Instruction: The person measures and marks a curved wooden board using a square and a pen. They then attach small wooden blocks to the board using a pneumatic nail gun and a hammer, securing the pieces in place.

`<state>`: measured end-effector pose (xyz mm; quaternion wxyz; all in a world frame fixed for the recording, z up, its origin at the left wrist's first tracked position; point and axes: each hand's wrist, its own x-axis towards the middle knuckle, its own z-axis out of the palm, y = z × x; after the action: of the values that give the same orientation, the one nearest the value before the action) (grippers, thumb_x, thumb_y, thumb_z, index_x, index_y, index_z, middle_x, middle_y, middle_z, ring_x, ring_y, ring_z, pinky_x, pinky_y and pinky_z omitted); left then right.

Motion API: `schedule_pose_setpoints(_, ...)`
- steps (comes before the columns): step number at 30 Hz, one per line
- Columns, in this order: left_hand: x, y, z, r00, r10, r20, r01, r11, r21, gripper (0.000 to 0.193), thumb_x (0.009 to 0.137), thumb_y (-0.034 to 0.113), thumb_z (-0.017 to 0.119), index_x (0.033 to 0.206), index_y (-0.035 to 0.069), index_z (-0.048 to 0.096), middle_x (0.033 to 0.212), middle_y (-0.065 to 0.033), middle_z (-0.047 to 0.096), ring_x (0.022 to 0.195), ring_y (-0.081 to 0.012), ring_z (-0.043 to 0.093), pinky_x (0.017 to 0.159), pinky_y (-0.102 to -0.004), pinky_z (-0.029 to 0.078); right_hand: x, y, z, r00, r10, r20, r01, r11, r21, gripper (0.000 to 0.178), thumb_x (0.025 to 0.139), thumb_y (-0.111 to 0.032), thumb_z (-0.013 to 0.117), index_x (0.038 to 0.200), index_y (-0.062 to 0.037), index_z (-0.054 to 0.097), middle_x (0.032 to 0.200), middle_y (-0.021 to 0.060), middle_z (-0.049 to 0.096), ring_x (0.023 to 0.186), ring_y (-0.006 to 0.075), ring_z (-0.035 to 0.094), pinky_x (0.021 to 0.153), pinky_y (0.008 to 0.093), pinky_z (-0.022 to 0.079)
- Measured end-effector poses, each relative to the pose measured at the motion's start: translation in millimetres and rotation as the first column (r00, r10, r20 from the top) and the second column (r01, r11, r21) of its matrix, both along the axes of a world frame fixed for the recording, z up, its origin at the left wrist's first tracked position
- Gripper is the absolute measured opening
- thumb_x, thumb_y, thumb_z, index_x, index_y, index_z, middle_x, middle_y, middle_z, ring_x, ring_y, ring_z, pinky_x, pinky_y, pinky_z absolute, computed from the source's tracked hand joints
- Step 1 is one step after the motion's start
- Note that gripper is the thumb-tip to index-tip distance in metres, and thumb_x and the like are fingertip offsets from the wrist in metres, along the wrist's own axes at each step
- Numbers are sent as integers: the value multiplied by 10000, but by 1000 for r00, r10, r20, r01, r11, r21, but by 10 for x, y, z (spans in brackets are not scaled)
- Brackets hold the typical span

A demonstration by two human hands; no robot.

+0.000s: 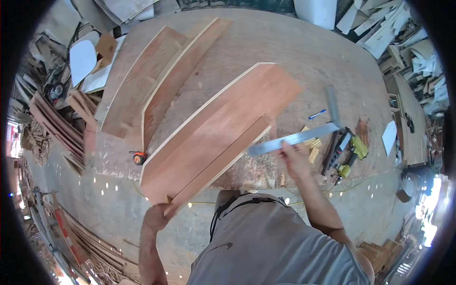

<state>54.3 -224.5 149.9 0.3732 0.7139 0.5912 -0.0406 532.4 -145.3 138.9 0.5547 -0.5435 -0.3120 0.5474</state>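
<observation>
A long reddish plywood piece (223, 123) with raised pale-edged sides lies slanted across the worktable. My left hand (159, 216) is closed around its near end, which juts past the table's front edge. In my right hand (293, 159) is a metal carpenter's square (294, 139), its wide arm pointing left to the plywood piece's near side. The narrower arm reaches away over the table. Beneath and beside the square lie yellowish strips of nails (313, 151), with a blue pen (317, 114) farther off. Right of my right hand rests a green and black nail gun (351, 152).
A second plywood assembly (173, 78) with raised sides lies at the far left of the worktable (266, 33). An orange and black tape measure (138, 157) sits near the left front. Stacked boards (59, 128) stand at the left, and scrap pieces (384, 23) pile up beyond the table.
</observation>
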Motion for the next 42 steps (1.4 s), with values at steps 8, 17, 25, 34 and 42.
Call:
schedule_pose_setpoints(8, 2456, 1779, 171, 761, -50, 647, -80, 982, 169, 238, 963, 107, 621, 1170, 4, 674, 1123, -155, 713, 992, -283, 688, 882, -371, 518, -207, 721, -109, 932, 333, 145, -305, 934, -185, 237, 958, -246, 704, 998, -13, 710, 817, 70, 711, 715, 117, 658, 630, 262, 539)
schedule_pose_setpoints(17, 2789, 2647, -1348, 816, 61, 575, -113, 992, 54, 230, 976, 137, 602, 1139, 1, 691, 986, -160, 704, 854, -260, 667, 818, -366, 516, 2515, 1389, -1042, 294, 169, 941, -5, 985, -175, 317, 855, -14, 610, 1155, -80, 691, 1071, 169, 721, 980, 339, 703, 847, 406, 556)
schedule_pose_setpoints(25, 3000, 2577, -1894, 807, 165, 567, -175, 984, -37, 233, 960, 166, 605, 1123, 58, 731, 1080, -155, 725, 1023, -310, 676, 903, -374, 514, 3357, 1323, -1859, -254, 330, 909, -123, 921, -369, 464, 820, -30, 584, 1263, -161, 631, 1282, 76, 633, 1072, 346, 657, 891, 440, 559)
schedule_pose_setpoints(34, 3239, 2943, -1720, 954, 13, 299, 1, 999, -49, 178, 875, 173, 715, 1010, 69, 766, 1059, -104, 733, 960, -282, 693, 861, -375, 530, 3079, 1552, -1528, -149, 253, 956, -112, 956, -271, 285, 820, -68, 643, 1102, -91, 677, 957, 117, 650, 835, 318, 656, 776, 416, 562)
schedule_pose_setpoints(42, 3329, 3104, -1890, 945, 52, 322, -20, 995, -100, 197, 796, 231, 781, 910, 72, 768, 887, -124, 709, 827, -278, 688, 756, -385, 521, 1920, 1877, -1794, 824, 172, 540, 30, 938, -345, 230, 921, -199, 673, 1029, 4, 675, 844, 94, 690, 788, 141, 664, 699, 325, 537)
